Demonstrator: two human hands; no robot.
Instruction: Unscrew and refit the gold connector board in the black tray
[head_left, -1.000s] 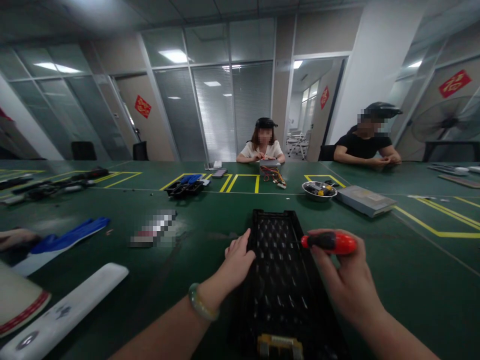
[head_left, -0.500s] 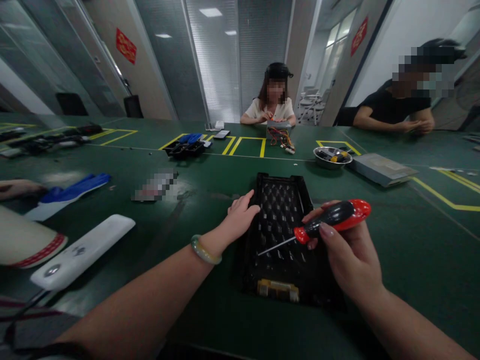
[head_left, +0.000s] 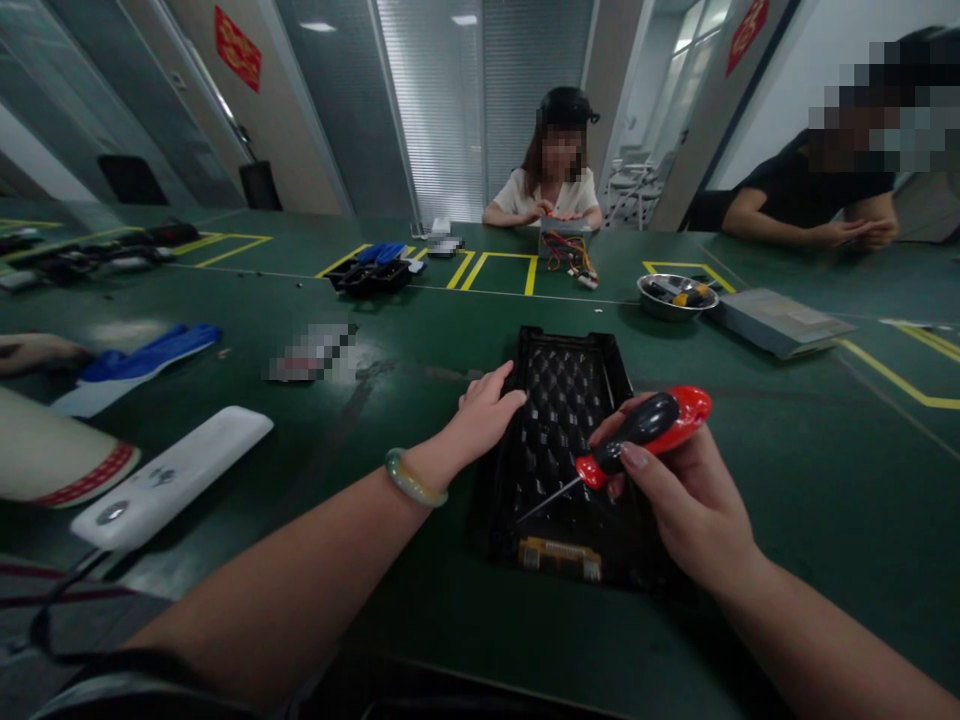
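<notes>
A black plastic panel (head_left: 551,450) with a quilted, bumpy inner face and raised rims lies on the green table before me. Near its close end sits a gold-brown strip (head_left: 560,559) with pale patches. Along the left rim rests my left hand (head_left: 489,410), its fingers stretched out and apart. My right hand (head_left: 686,495) is closed round the red and black handle of a screwdriver (head_left: 645,430) above the panel's right side. Its thin shaft slants down to the left, with the tip close to the panel's lower left; contact there I cannot make out.
A white oblong device (head_left: 176,475) with a cord lies at left, near another person's sleeve and blue-white glove (head_left: 150,360). Farther back are a black tray (head_left: 367,277), a metal bowl (head_left: 675,300) of tools and a grey metal box (head_left: 780,322). Two people sit opposite.
The screwdriver has shifted slightly toward the panel's near end, its tip now closer to the gold-brown strip. My left hand keeps its place on the rim. The camera view has tilted slightly.
</notes>
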